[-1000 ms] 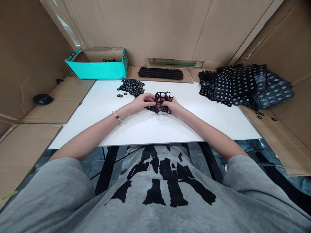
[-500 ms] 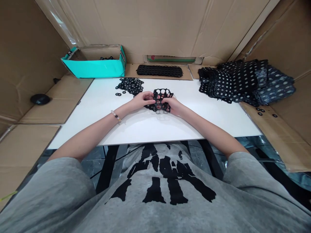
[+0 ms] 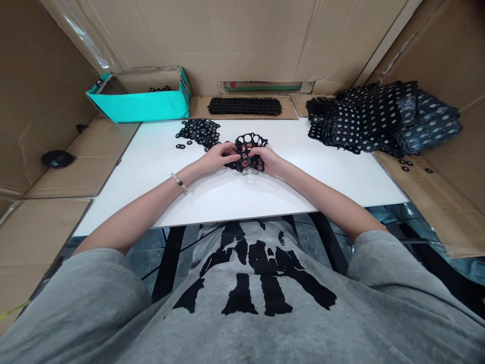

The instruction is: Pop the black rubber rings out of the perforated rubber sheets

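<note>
A black rubber sheet with rows of round holes (image 3: pixel 250 138) is bent between my two hands over the white table (image 3: pixel 242 197). My left hand (image 3: pixel 220 156) has its fingers closed on the sheet's left side. On the right side, my right hand (image 3: pixel 267 157) pinches it, thumb on top and fingers behind the holes. Some fingertips show through the openings. Left of the sheet and beyond my left hand lies a pile of small black rings (image 3: pixel 199 131), with several loose ones at its near edge.
A turquoise-fronted box (image 3: pixel 144 106) holding black rings stands at the back left. A flat stack of black perforated strips (image 3: pixel 244 106) lies at the back. Folded black perforated sheets (image 3: pixel 379 119) are heaped at the back right, with several loose rings (image 3: pixel 406 164) nearby. Cardboard walls (image 3: pixel 246 40) surround the table.
The view has shifted slightly. The top of the perforated sheet fans out a little more, and my right thumb has moved slightly on it. Both hands keep their hold.
</note>
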The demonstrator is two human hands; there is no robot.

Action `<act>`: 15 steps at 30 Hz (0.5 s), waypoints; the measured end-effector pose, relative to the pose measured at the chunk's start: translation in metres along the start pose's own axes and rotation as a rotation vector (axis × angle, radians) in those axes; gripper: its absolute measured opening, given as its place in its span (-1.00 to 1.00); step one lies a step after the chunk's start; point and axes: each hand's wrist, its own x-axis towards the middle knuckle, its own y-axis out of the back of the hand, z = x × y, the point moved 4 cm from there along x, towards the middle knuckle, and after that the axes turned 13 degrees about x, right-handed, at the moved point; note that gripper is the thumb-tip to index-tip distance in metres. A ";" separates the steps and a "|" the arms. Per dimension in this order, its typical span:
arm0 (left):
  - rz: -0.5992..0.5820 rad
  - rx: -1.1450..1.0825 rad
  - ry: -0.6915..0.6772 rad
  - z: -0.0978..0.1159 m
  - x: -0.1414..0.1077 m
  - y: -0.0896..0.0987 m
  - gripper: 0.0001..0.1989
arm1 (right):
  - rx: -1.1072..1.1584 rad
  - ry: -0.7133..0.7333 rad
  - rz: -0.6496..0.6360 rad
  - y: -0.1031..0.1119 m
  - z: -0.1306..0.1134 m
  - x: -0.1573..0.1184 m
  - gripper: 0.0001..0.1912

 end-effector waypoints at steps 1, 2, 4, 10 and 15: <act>-0.005 0.014 -0.002 0.001 0.000 0.000 -0.41 | 0.022 -0.014 0.027 0.000 0.000 -0.001 -0.58; -0.010 0.028 -0.003 0.001 0.000 0.000 -0.42 | 0.049 -0.028 0.054 -0.001 0.000 -0.002 -0.58; -0.018 0.047 -0.009 0.003 0.000 0.000 -0.45 | 0.084 -0.057 0.090 -0.003 -0.001 -0.004 -0.57; -0.021 0.075 -0.024 0.005 0.000 0.000 -0.47 | 0.092 -0.056 0.073 -0.003 -0.001 -0.001 -0.60; -0.028 0.140 -0.016 0.000 0.000 0.000 -0.46 | -0.121 0.057 -0.011 -0.001 0.000 0.002 -0.70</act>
